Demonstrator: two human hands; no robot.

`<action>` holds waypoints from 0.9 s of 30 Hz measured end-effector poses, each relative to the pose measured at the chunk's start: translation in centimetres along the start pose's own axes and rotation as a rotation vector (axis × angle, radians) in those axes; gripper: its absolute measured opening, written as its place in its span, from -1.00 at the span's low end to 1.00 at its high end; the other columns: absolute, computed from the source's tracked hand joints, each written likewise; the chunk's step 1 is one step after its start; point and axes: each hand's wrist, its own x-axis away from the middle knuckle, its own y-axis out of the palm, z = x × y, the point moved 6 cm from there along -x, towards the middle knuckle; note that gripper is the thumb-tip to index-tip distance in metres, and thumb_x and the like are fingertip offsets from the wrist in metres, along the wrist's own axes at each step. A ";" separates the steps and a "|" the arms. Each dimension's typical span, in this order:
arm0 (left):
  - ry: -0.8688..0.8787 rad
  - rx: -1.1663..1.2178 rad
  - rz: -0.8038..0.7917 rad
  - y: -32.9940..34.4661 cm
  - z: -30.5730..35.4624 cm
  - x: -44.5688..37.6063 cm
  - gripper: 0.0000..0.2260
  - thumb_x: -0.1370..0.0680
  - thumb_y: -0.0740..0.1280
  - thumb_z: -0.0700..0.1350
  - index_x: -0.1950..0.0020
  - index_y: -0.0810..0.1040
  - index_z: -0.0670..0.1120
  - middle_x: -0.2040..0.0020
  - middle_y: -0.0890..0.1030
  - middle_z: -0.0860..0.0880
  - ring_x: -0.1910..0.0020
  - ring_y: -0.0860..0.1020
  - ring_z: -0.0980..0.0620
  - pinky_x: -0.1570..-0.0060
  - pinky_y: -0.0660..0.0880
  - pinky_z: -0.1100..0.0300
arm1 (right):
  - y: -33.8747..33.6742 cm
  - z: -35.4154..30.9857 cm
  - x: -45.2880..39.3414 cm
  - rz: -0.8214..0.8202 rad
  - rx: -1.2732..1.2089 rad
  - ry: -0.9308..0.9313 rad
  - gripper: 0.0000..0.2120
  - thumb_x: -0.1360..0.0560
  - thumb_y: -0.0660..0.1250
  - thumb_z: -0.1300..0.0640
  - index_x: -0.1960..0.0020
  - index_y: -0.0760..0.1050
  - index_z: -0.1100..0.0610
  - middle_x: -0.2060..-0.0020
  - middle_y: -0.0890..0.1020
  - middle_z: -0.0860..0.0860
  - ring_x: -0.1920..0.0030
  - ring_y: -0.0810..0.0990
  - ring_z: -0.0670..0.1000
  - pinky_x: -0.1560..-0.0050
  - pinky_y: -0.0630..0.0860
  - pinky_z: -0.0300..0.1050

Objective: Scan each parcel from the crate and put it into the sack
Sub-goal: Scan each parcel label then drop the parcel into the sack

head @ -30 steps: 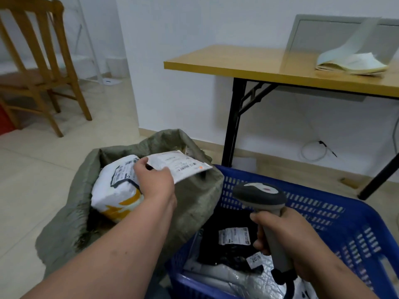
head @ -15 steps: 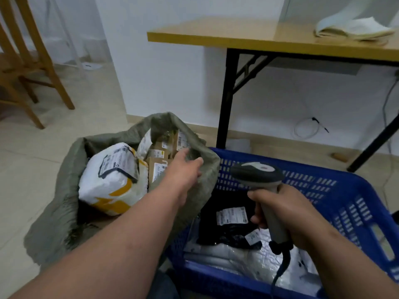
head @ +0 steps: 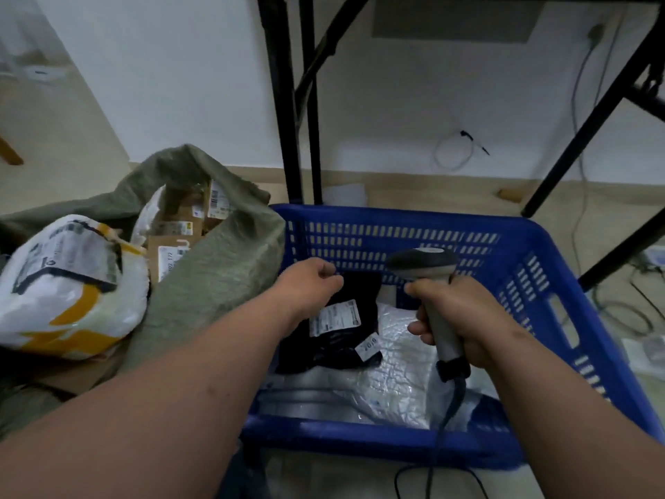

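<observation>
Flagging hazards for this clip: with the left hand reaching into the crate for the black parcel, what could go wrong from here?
1. The black parcel lies on slippery silver mailers; a one-handed grab by the left hand may slip.
2. Its label sits on wrinkled film, so the scanner in the right hand might misread.
3. The sack sags; its mouth could fold shut.

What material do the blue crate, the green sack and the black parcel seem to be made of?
Blue slotted crate: rigid moulded plastic, judging by its slots. Grey-green sack: coarse woven fabric, matte, slumped in folds. Black parcel: probably thin plastic film, crinkled, faintly glossy, with white paper labels.
</observation>
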 end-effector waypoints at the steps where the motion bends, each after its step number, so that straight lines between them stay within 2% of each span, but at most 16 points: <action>1: -0.044 -0.017 -0.049 1.3 -0.7 -0.8 -0.66 -0.61 0.30 0.00 -0.37 0.48 -0.06 -0.21 0.56 -0.05 -0.15 0.53 -0.03 -0.13 0.47 0.13 | -0.2 0.7 -0.6 -0.005 -0.006 0.032 -0.89 -0.52 0.39 0.16 0.06 0.54 0.21 0.39 0.56 0.14 0.40 0.65 0.09 0.40 0.52 -0.12; 5: -0.292 0.003 -0.134 5.8 -5.5 -4.0 -0.67 -0.64 0.26 -0.05 -0.36 0.47 -0.16 -0.10 0.55 -0.13 0.00 0.52 -0.05 0.06 0.42 0.17 | -0.9 2.8 -3.4 -0.038 -0.009 0.129 -0.90 -0.54 0.37 0.15 0.05 0.51 0.18 0.38 0.53 0.13 0.43 0.63 0.08 0.44 0.50 -0.17; 7: -0.487 0.183 -0.106 8.1 -8.8 -4.9 -0.69 -0.63 0.28 -0.09 -0.32 0.49 -0.21 -0.01 0.57 -0.16 0.07 0.53 -0.09 0.10 0.46 0.12 | -1.3 3.1 -5.0 -0.055 -0.019 0.156 -0.89 -0.53 0.38 0.14 0.05 0.51 0.18 0.38 0.53 0.12 0.44 0.63 0.07 0.43 0.51 -0.16; 10: -0.777 0.473 -0.060 12.1 -12.8 -4.8 -0.81 -0.61 0.33 -0.08 -0.02 0.53 -0.21 0.23 0.50 -0.14 0.31 0.46 -0.07 0.29 0.45 0.13 | -1.6 3.5 -7.5 -0.077 -0.030 0.186 -0.87 -0.53 0.39 0.13 0.06 0.50 0.19 0.42 0.53 0.10 0.46 0.63 0.06 0.38 0.53 -0.12; 12: -0.922 0.610 -0.050 14.3 -14.3 -5.0 -0.74 -0.61 0.34 -0.04 0.13 0.49 -0.21 0.27 0.49 -0.16 0.37 0.44 -0.08 0.32 0.43 0.11 | -1.7 3.9 -8.8 -0.085 -0.039 0.201 -0.85 -0.53 0.38 0.12 0.05 0.50 0.20 0.42 0.53 0.10 0.50 0.62 0.05 0.38 0.53 -0.12; 14: -1.027 0.745 -0.026 15.5 -14.7 -5.5 -0.71 -0.60 0.33 -0.02 0.19 0.48 -0.22 0.39 0.54 -0.16 0.48 0.48 -0.08 0.42 0.45 0.17 | -1.4 4.1 -9.6 -0.096 -0.051 0.216 -0.84 -0.53 0.38 0.12 0.04 0.50 0.22 0.41 0.54 0.11 0.50 0.62 0.05 0.38 0.53 -0.12; 16: -1.086 0.910 0.025 16.1 -14.7 -6.3 -0.68 -0.62 0.29 -0.03 0.24 0.47 -0.21 0.50 0.52 -0.12 0.57 0.46 -0.02 0.59 0.40 0.31 | -1.0 4.3 -10.0 -0.114 -0.059 0.228 -0.84 -0.53 0.38 0.12 0.03 0.50 0.22 0.42 0.53 0.11 0.49 0.62 0.06 0.39 0.52 -0.13; 18: -1.102 1.043 0.112 16.1 -14.9 -7.0 -0.69 -0.64 0.26 -0.06 0.25 0.43 -0.20 0.48 0.48 -0.09 0.48 0.38 0.04 0.64 0.31 0.39 | -0.8 4.5 -10.2 -0.123 -0.058 0.235 -0.83 -0.52 0.39 0.12 0.01 0.51 0.23 0.42 0.53 0.11 0.48 0.61 0.06 0.37 0.51 -0.13; 20: -1.107 1.115 0.192 15.8 -15.3 -7.4 -0.70 -0.63 0.27 -0.10 0.26 0.39 -0.17 0.44 0.41 -0.06 0.48 0.33 0.08 0.62 0.29 0.35 | -0.6 4.6 -10.4 -0.129 -0.059 0.240 -0.81 -0.52 0.39 0.12 -0.01 0.52 0.23 0.42 0.53 0.11 0.49 0.61 0.06 0.35 0.51 -0.12; 22: -1.091 1.111 0.212 15.3 -15.6 -7.5 -0.70 -0.62 0.26 -0.15 0.31 0.37 -0.15 0.59 0.37 -0.04 0.60 0.33 0.10 0.52 0.28 0.33 | -0.6 4.7 -10.4 -0.130 -0.057 0.241 -0.81 -0.52 0.39 0.11 -0.02 0.51 0.23 0.41 0.53 0.12 0.49 0.61 0.06 0.35 0.51 -0.12; 24: -1.070 1.097 0.194 14.9 -15.4 -7.4 -0.72 -0.59 0.26 -0.17 0.33 0.37 -0.12 0.70 0.33 -0.02 0.70 0.32 0.11 0.58 0.26 0.34 | -0.7 4.6 -10.4 -0.127 -0.054 0.235 -0.84 -0.53 0.39 0.11 0.02 0.51 0.21 0.40 0.53 0.11 0.48 0.61 0.05 0.35 0.52 -0.12; 25: -1.063 1.096 0.198 14.6 -15.2 -7.4 -0.72 -0.59 0.26 -0.17 0.33 0.38 -0.11 0.70 0.33 -0.01 0.71 0.33 0.11 0.58 0.25 0.37 | -0.9 4.5 -10.4 -0.121 -0.055 0.228 -0.84 -0.52 0.39 0.11 0.04 0.51 0.21 0.40 0.53 0.11 0.48 0.62 0.05 0.36 0.52 -0.12; 27: -1.025 1.099 0.252 14.1 -14.9 -7.5 -0.74 -0.59 0.26 -0.19 0.30 0.42 -0.11 0.57 0.42 -0.02 0.57 0.38 0.12 0.52 0.32 0.31 | -1.3 4.2 -10.2 -0.100 -0.058 0.210 -0.83 -0.52 0.40 0.11 0.04 0.52 0.22 0.41 0.55 0.11 0.48 0.63 0.06 0.37 0.53 -0.12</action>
